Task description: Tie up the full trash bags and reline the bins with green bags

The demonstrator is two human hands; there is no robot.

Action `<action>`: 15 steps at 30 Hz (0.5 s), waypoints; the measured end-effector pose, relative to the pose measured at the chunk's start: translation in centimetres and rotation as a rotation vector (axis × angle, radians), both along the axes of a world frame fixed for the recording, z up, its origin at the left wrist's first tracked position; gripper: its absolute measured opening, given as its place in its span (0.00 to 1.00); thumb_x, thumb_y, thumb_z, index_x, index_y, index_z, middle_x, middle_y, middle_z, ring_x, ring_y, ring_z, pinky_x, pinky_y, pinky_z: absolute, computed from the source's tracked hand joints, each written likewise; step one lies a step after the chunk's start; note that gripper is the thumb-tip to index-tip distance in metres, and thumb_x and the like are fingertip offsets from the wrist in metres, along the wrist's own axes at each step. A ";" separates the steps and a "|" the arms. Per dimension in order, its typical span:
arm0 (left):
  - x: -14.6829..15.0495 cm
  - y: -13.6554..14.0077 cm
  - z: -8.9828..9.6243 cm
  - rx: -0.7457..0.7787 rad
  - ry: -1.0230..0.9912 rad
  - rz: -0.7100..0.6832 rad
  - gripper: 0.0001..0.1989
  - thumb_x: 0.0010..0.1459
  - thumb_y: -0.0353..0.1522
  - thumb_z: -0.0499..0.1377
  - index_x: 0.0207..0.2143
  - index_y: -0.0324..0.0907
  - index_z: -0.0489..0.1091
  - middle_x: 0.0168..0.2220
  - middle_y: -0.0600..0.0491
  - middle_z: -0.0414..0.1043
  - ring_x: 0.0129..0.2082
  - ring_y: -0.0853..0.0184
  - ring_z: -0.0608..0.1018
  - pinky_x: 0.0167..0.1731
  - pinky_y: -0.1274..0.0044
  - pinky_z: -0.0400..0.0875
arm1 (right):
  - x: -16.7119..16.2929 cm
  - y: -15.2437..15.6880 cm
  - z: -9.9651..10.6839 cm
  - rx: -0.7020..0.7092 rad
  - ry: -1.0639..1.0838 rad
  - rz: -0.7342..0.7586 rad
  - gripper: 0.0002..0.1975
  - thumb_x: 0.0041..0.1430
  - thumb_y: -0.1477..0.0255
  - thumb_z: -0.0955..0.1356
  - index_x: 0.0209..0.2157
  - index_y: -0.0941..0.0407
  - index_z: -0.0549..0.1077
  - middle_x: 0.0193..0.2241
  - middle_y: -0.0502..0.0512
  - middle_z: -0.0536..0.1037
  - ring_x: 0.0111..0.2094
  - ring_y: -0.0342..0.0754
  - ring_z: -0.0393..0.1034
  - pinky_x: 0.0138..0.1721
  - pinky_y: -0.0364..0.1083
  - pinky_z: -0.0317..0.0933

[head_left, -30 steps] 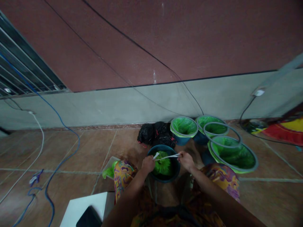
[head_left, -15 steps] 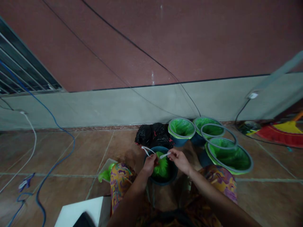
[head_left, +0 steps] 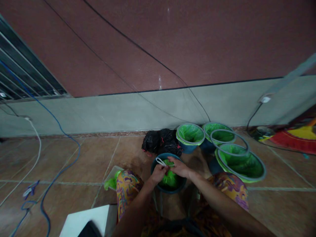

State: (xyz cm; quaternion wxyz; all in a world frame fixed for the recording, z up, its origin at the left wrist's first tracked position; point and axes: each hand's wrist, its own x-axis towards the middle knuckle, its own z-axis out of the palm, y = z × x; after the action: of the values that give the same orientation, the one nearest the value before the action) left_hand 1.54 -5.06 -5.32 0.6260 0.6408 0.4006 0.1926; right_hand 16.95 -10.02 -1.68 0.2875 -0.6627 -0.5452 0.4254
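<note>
A green plastic bag [head_left: 170, 181], gathered at its top, sits inside a dark blue bucket [head_left: 166, 191] between my knees. A white drawstring [head_left: 161, 161] stands up from the bag's neck as a loop. My left hand [head_left: 158, 173] pinches the drawstring just below that loop. Close beside it, my right hand [head_left: 180, 168] reaches over the bucket's right side, its fingers closed at the bag's neck. Its grip seems to be on the drawstring too, though the fingertips partly hide it.
Black tied bags [head_left: 161, 141] lie behind the bucket. Green-lined buckets [head_left: 190, 134] stand at the right, with a loose grey ring [head_left: 247, 143] across two. A tray [head_left: 114, 172] holding green plastic is by my left knee. A white box [head_left: 86, 219], blue hose [head_left: 78, 149] and scissors [head_left: 29, 191] lie left.
My hands have come together over the bag. The right hand has moved left and its white drawstring end no longer shows; the loop by my left hand now looks smaller and tighter.
</note>
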 end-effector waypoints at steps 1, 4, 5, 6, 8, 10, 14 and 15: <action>-0.1 0.0 0.0 0.003 -0.012 -0.004 0.22 0.51 0.49 0.59 0.21 0.39 0.68 0.18 0.57 0.63 0.21 0.73 0.63 0.25 0.79 0.56 | 0.0 -0.4 -0.6 -0.020 -0.038 0.035 0.31 0.47 0.81 0.66 0.56 0.58 0.65 0.50 0.61 0.75 0.43 0.49 0.71 0.37 0.43 0.64; -0.3 -0.2 0.1 -0.015 -0.067 0.013 0.22 0.52 0.50 0.59 0.22 0.39 0.69 0.19 0.57 0.64 0.22 0.72 0.65 0.26 0.78 0.60 | -0.2 -1.5 -1.7 -0.008 -0.218 0.062 0.17 0.52 0.79 0.64 0.45 0.58 0.73 0.39 0.57 0.78 0.39 0.49 0.72 0.39 0.44 0.62; -0.2 -0.3 0.0 -0.027 -0.092 0.037 0.22 0.51 0.50 0.59 0.23 0.39 0.70 0.19 0.57 0.65 0.22 0.72 0.66 0.26 0.78 0.61 | -0.2 -1.7 -1.7 0.008 -0.276 0.052 0.13 0.55 0.78 0.64 0.41 0.58 0.75 0.36 0.56 0.79 0.38 0.48 0.72 0.40 0.45 0.61; -0.2 -0.4 0.0 -0.043 -0.116 0.067 0.22 0.51 0.50 0.60 0.24 0.39 0.71 0.20 0.57 0.66 0.23 0.71 0.67 0.27 0.78 0.62 | -0.1 -1.8 -1.6 0.025 -0.317 0.044 0.10 0.57 0.76 0.63 0.37 0.57 0.76 0.34 0.56 0.79 0.37 0.48 0.72 0.40 0.45 0.61; 0.1 -0.6 -0.2 -0.090 -0.154 0.137 0.22 0.49 0.50 0.61 0.28 0.39 0.73 0.20 0.56 0.67 0.22 0.71 0.68 0.26 0.77 0.64 | 0.1 -1.7 -1.2 0.041 -0.358 0.026 0.13 0.61 0.74 0.61 0.33 0.57 0.77 0.32 0.56 0.79 0.36 0.47 0.72 0.40 0.44 0.60; 0.5 -0.8 -0.3 -0.162 -0.180 0.208 0.21 0.48 0.48 0.63 0.30 0.38 0.74 0.21 0.55 0.69 0.22 0.70 0.70 0.26 0.76 0.66 | 0.3 -1.5 -0.5 0.054 -0.370 -0.002 0.15 0.62 0.72 0.60 0.31 0.57 0.77 0.31 0.56 0.79 0.35 0.47 0.72 0.39 0.44 0.59; 0.8 -0.9 0.1 -0.261 -0.220 0.264 0.14 0.42 0.39 0.68 0.28 0.38 0.74 0.24 0.53 0.73 0.25 0.69 0.72 0.29 0.76 0.68 | 0.4 -1.6 -0.1 0.051 -0.282 0.003 0.14 0.60 0.71 0.62 0.29 0.56 0.77 0.27 0.53 0.79 0.31 0.45 0.71 0.34 0.42 0.58; 0.8 -0.8 0.2 -0.247 -0.215 0.260 0.12 0.40 0.36 0.68 0.26 0.38 0.74 0.24 0.53 0.74 0.25 0.70 0.72 0.30 0.76 0.68 | 0.4 -1.8 -0.3 0.028 -0.245 0.013 0.13 0.59 0.70 0.63 0.28 0.56 0.77 0.25 0.52 0.79 0.29 0.44 0.70 0.32 0.42 0.58</action>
State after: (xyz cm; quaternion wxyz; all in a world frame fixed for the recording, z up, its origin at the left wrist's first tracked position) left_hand 2.31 -5.90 -5.11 0.7089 0.4778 0.4311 0.2884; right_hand 17.37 -11.78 -1.96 0.2252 -0.7020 -0.5864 0.3355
